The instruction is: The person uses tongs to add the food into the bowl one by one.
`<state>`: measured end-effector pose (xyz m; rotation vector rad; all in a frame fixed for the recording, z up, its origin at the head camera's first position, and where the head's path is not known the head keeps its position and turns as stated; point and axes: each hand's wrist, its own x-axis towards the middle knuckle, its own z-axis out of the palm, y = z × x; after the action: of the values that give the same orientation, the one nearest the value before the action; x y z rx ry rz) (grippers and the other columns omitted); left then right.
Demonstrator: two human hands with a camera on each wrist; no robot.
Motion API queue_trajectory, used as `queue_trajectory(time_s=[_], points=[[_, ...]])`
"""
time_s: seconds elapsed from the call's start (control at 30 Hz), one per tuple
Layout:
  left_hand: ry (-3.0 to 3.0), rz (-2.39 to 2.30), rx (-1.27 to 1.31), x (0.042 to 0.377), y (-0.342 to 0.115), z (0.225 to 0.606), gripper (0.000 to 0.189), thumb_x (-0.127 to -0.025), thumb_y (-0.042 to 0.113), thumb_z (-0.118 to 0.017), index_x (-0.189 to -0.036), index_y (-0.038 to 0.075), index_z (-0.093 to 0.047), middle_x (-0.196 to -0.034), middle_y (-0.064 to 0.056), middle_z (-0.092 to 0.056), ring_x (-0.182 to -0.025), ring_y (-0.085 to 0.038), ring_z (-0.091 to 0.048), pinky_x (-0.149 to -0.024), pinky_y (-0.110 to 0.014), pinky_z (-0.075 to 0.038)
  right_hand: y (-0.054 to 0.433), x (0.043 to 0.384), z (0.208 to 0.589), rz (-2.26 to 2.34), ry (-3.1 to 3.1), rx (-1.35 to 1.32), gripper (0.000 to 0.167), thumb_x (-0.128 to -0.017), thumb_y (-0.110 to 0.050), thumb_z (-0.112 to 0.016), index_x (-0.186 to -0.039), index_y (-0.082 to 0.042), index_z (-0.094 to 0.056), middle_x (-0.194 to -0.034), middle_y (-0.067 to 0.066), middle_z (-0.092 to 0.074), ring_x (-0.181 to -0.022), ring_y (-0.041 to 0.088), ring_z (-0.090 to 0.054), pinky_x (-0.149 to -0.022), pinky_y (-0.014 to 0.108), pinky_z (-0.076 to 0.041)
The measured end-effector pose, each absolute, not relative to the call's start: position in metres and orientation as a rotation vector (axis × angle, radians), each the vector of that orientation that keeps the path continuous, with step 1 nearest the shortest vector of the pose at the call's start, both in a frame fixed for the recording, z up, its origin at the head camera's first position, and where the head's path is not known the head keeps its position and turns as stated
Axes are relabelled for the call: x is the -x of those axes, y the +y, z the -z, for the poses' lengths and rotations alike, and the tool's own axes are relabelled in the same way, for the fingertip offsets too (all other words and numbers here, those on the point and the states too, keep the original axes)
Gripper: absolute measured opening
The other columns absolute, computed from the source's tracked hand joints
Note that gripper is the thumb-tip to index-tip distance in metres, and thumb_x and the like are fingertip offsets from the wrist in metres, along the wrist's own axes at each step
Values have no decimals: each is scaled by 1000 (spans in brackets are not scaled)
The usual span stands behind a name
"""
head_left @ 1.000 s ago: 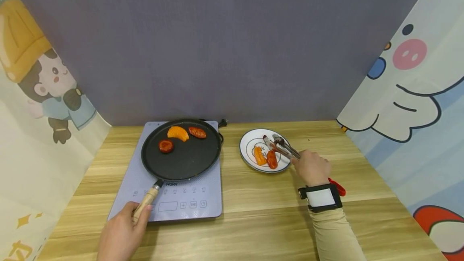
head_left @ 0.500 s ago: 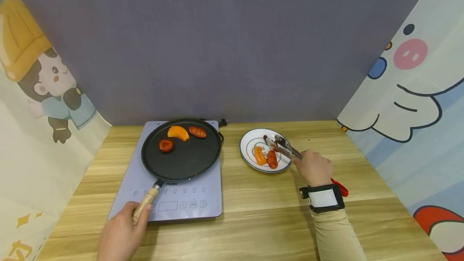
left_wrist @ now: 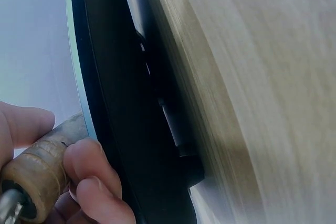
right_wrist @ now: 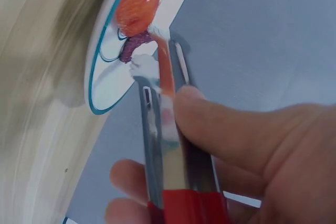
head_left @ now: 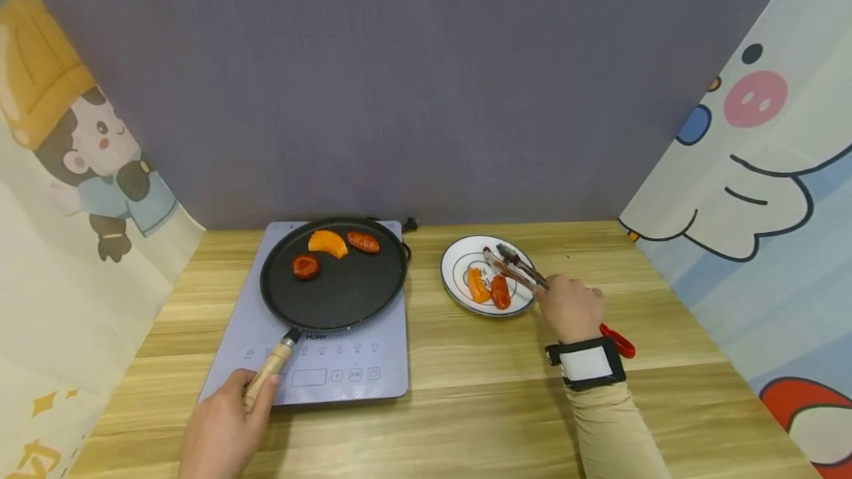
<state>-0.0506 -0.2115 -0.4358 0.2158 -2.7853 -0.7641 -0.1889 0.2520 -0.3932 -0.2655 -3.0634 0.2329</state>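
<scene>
Nearest the viewer, a person's left hand (head_left: 222,423) is closed around the pale wooden handle (head_left: 266,375) of the pan; the left wrist view shows thumb and fingers on opposite sides of it. Level with it on the right, a beige sleeve (head_left: 615,427) leads to a black wristband with a white panel (head_left: 587,363). The surface beneath is a light wood-grain table (head_left: 466,405).

Beyond the wristband, the right hand (head_left: 571,309) grips a pair of metal tongs (head_left: 515,275), red at the hand end, between thumb and fingers. The tong tips are over a round white plate with a dark blue rim and line pattern (head_left: 452,250). A dark purple piece (right_wrist: 136,45) lies at the tips; whether it is clamped cannot be told. Also on the plate, side by side: a ridged orange segment (head_left: 477,285) and a glossy red sausage (head_left: 500,293).

Left of the plate stands a flat lilac-grey induction hob (head_left: 393,346), controls facing the viewer. On it sits a round black flat pan (head_left: 339,294), holding three items: a round red-brown piece (head_left: 305,267) to the left, a curved orange segment (head_left: 328,244) behind it, and a scored reddish sausage (head_left: 363,242) to the right of that segment.

Furthest back, a plain grey partition (head_left: 426,94) meets the table.
</scene>
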Motion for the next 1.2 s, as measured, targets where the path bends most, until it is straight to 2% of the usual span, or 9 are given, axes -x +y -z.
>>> queue_trajectory(time_s=[0.37, 0.57, 0.67, 0.8, 1.03, 1.2], points=[[-2782, 757, -211, 51, -210, 434, 35, -98, 32, -68, -101, -2, -68, -60, -2, -51, -53, -18, -47, -49, -35, -36, 251, 194, 403, -234, -2984, 257, 25, -95, -29, -71, -97, -5, -77, -83, 24, -72, -74, 45, -69, -64, 49, -45], [-2780, 754, -214, 51, -210, 433, 34, -98, 32, -68, -101, -2, -68, -60, -2, -51, -54, -18, -47, -50, -35, -36, 251, 196, 408, -298, -2956, 263, 24, -94, -30, -73, -90, -7, -78, -74, 19, -70, -63, 37, -65, -51, 46, -43], [-2783, 754, -210, 51, -210, 433, 35, -98, 32, -68, -101, -3, -67, -60, -2, -51, -54, -19, -47, -50, -36, -36, 250, 196, 408, -319, -2966, 269, 23, -95, -30, -72, -90, -8, -77, -72, 16, -68, -61, 34, -64, -49, 44, -42], [-2787, 759, -211, 50, -210, 435, 35, -99, 32, -67, -101, -3, -67, -60, -2, -51, -54, -18, -47, -50, -36, -36, 250, 196, 406, -328, -2977, 263, 24, -97, -30, -70, -94, -8, -78, -75, 16, -69, -63, 34, -65, -50, 45, -43], [-2775, 751, -200, 51, -210, 435, 34, -99, 31, -67, -100, -3, -67, -60, -2, -50, -53, -18, -47, -49, -35, -36, 251, 193, 401, -372, -2921, 190, 31, -97, -28, -69, -117, -4, -76, -93, 27, -74, -70, 42, -69, -52, 49, -48], [-2782, 750, -209, 51, -210, 435, 35, -99, 31, -67, -101, -4, -67, -60, -2, -50, -53, -18, -46, -49, -35, -36, 249, 192, 401, -376, -2922, 187, 32, -97, -29, -70, -118, -5, -76, -95, 26, -74, -71, 42, -69, -50, 48, -47]])
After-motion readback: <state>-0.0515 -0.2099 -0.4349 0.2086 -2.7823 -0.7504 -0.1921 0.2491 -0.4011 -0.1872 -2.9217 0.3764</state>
